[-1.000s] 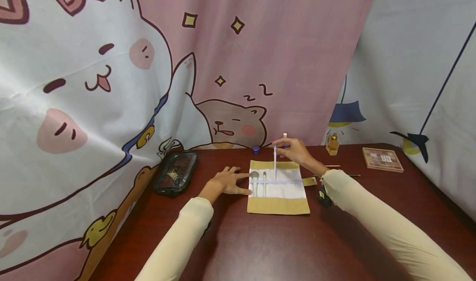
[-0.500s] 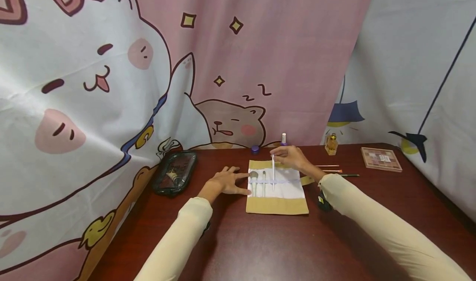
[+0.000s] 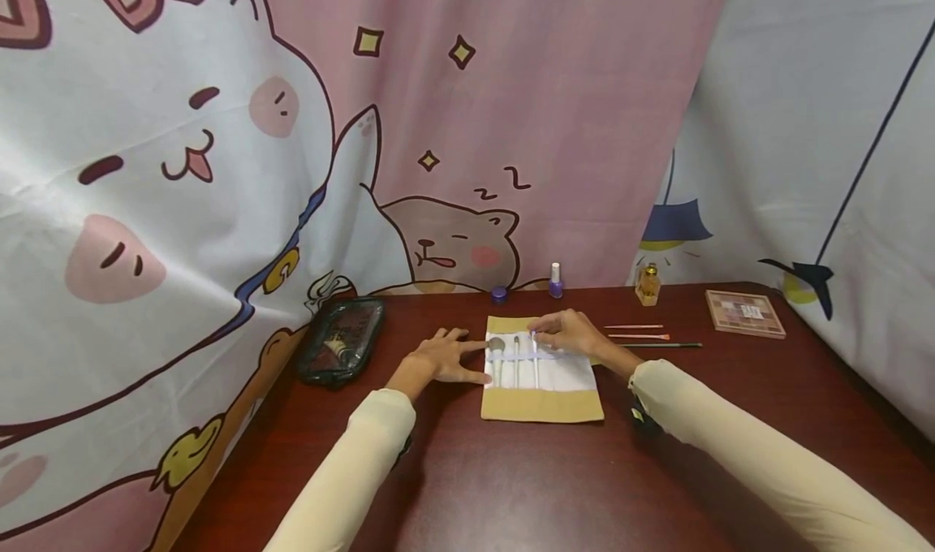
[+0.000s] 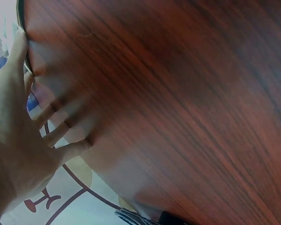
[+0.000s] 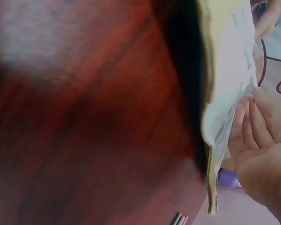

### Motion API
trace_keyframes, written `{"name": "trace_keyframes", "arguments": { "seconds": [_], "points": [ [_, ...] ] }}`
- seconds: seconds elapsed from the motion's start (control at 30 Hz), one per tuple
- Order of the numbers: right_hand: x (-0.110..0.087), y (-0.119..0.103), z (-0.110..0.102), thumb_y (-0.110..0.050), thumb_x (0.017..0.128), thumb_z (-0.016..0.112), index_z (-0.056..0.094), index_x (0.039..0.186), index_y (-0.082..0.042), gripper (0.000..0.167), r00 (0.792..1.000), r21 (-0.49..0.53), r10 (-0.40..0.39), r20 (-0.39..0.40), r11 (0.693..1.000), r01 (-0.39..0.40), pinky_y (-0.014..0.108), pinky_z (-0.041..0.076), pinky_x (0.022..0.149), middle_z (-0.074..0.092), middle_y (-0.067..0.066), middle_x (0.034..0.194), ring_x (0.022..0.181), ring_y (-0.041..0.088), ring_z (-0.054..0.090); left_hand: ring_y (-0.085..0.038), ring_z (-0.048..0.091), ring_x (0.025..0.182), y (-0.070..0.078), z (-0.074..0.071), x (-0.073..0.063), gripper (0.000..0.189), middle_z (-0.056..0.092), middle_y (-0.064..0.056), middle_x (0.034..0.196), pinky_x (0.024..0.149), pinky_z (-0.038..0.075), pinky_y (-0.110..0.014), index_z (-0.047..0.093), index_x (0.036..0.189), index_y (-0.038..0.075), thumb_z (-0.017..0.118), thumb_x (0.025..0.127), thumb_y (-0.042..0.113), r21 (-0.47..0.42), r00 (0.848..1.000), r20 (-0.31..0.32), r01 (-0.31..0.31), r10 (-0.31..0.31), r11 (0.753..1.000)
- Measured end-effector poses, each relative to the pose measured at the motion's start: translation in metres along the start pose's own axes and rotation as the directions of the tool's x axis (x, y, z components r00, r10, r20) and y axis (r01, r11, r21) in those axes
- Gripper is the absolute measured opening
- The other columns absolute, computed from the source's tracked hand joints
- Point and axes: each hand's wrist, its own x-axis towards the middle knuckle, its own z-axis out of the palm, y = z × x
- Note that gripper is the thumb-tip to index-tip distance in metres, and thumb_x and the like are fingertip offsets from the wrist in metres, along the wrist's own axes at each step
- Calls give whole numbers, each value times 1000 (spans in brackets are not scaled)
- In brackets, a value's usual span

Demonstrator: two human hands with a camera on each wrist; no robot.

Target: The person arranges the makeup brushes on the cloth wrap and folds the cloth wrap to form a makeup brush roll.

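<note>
A yellow and white fabric brush roll (image 3: 542, 406) lies unfolded on the table. Two brushes sit in it at the left: a wide-headed makeup brush (image 3: 497, 347) and a slimmer makeup brush (image 3: 517, 347). With thumb and fingers my right hand (image 3: 568, 332) pinches the top of a thin white brush (image 3: 536, 372), whose lower part lies in the roll; its tip is hidden by the fingers. My left hand (image 3: 441, 357) rests on the roll's left edge, fingers spread. In the left wrist view the left hand (image 4: 23, 126) has straight fingers touching the tabletop.
Right of the roll lie several thin brushes (image 3: 643, 337). Behind stand a purple nail polish bottle (image 3: 556, 282), a purple-lidded jar (image 3: 499, 295) and a gold perfume bottle (image 3: 648, 286). An eyeshadow palette (image 3: 745, 314) is at far right, a black clear pouch (image 3: 342, 341) at left.
My right hand has moved down toward the roll, sliding the thin white brush lower into it. The left hand stays on the roll's left edge.
</note>
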Motion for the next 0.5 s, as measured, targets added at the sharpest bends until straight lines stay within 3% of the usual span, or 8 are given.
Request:
{"name": "trace_keyframes", "arguments": {
  "seconds": [0.1, 0.23, 0.5],
  "points": [
    [-5, 2, 1, -7, 96, 74, 76, 119, 0, 24, 1000, -34, -23, 6, 999, 23, 26, 56, 63, 77, 15, 111, 82, 20, 76, -32, 28, 152, 1, -1, -1, 82, 27, -5, 169, 114, 36, -59, 35, 160, 47, 56, 88, 81, -5, 1000, 0, -2, 2, 1000],
    [-11, 4, 3, -6, 95, 75, 77, 117, 0, 23, 997, -65, -81, 5, 995, 81, 26, 56, 70, 78, 14, 109, 94, 25, 76, -32, 28, 152, 1, -3, -2, 83, 27, -4, 169, 114, 37, -59, 35, 160, 48, 55, 87, 82, 0, 1000, 1, -4, 4, 1000],
    [-16, 4, 7, 0, 92, 75, 77, 111, 6, 19, 988, -13, -156, -6, 988, 156, 34, 60, 79, 78, 17, 105, 95, 30, 75, -32, 27, 153, 1, -1, -1, 84, 27, -3, 169, 113, 38, -59, 35, 160, 49, 55, 86, 84, 11, 1000, 4, 0, 0, 1000]
  ]
}}
